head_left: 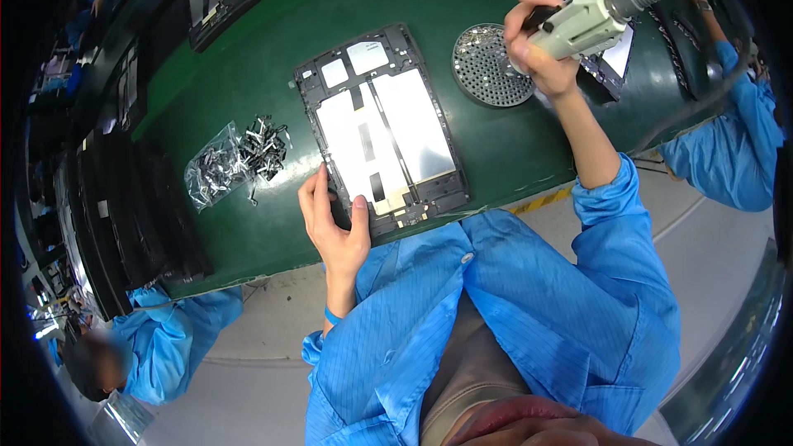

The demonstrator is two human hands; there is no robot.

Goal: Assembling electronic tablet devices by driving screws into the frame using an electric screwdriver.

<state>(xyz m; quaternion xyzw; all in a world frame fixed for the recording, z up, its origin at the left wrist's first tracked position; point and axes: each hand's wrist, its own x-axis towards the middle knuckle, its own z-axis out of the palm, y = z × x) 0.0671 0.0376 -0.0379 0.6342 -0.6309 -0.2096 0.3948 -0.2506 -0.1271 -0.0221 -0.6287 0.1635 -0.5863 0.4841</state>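
Note:
A dark tablet frame (380,128) with white panels inside lies open-side up on the green bench. My left hand (334,227) rests on its near left corner, thumb and fingers pressing the edge. My right hand (541,54) is raised over the bench to the right and grips a pale grey electric screwdriver (582,23) with a ribbed hose running off to the upper right. Its tip hangs above a round perforated metal screw dish (487,66).
A clear plastic bag (215,167) and a pile of small metal clips (264,149) lie left of the frame. Another dark device (611,54) sits behind my right hand. Stacked black trays (140,215) line the left. People in blue coats work at left and right.

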